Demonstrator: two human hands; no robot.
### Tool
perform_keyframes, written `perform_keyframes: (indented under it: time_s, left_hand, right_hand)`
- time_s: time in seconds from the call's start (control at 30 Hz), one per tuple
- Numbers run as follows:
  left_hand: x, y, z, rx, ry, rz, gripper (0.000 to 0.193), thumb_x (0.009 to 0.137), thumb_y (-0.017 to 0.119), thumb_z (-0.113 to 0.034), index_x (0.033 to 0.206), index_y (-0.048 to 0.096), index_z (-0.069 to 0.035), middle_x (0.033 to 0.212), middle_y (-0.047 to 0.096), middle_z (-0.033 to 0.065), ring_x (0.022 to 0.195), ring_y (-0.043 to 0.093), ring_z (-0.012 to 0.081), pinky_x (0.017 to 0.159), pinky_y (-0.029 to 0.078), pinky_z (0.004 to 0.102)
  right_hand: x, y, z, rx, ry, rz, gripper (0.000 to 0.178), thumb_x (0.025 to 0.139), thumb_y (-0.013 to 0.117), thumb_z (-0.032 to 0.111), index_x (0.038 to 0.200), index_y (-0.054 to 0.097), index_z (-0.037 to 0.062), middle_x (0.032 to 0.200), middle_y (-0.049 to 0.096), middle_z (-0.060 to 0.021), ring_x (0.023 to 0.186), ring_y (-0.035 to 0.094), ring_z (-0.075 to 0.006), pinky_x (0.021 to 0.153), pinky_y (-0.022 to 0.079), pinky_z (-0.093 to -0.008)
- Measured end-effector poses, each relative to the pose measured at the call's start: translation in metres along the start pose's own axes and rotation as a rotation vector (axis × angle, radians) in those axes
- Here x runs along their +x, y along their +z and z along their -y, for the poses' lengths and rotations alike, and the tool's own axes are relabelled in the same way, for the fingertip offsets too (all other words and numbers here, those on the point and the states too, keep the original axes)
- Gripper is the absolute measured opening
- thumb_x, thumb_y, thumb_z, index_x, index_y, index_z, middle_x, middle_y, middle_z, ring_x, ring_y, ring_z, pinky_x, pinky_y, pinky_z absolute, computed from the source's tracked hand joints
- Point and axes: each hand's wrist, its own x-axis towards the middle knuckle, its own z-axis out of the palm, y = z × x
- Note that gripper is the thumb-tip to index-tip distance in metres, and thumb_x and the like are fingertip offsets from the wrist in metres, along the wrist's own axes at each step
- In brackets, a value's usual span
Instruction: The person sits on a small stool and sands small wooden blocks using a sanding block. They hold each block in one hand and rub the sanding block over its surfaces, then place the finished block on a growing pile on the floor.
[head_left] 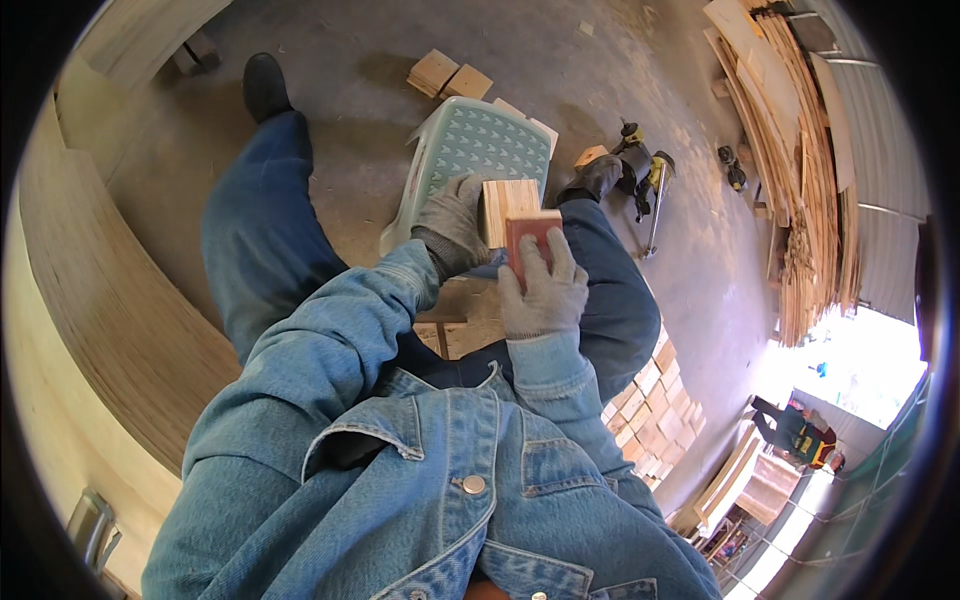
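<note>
In a grey glove, my left hand is closed on the left side of a pale wooden block, with layered edges facing up. My right hand, gloved too, grips a reddish-brown sanding block. Its far edge meets the near right part of the wooden block or overlaps it; which, I cannot tell. Both hands are over the near side of a pale green plastic stool between my legs. My left fingertips are partly hidden behind the wooden block.
Wooden blocks lie on the floor beyond the stool. Cordless power tools rest by my right foot. Many wooden blocks cover the floor at right. Long boards are stacked far right. A person is in the distance. Large wooden panels stand left.
</note>
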Motion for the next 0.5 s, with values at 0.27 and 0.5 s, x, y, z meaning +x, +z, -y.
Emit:
perform_keyframes:
  time_s: [0.27, 0.5]
  left_hand:
    - [0.004, -0.003, -0.003, -0.017, 0.025, -0.011, 0.095, 0.069, 0.090, -0.049, 0.144, 0.046, -0.011, 0.137, 0.053, 0.0202, 0.134, 0.051, 0.0378, 0.117, 0.044, 0.0463]
    - [0.002, 0.007, 0.002, 0.009, 0.047, -0.028, 0.098, 0.067, 0.092, -0.044, 0.146, 0.047, -0.008, 0.140, 0.051, 0.0191, 0.130, 0.049, 0.0411, 0.117, 0.041, 0.0482]
  right_hand:
    - [0.049, 0.004, 0.001, -0.012, -0.040, 0.050, 0.055, 0.088, 0.074, 0.038, 0.139, 0.070, 0.0167, 0.158, 0.047, -0.0154, 0.130, 0.053, -0.0438, 0.105, 0.046, -0.0575]
    - [-0.002, 0.006, -0.019, 0.031, -0.051, -0.061, 0.057, 0.080, 0.083, 0.031, 0.133, 0.074, 0.0138, 0.152, 0.054, -0.0162, 0.127, 0.058, -0.0428, 0.104, 0.048, -0.0532]
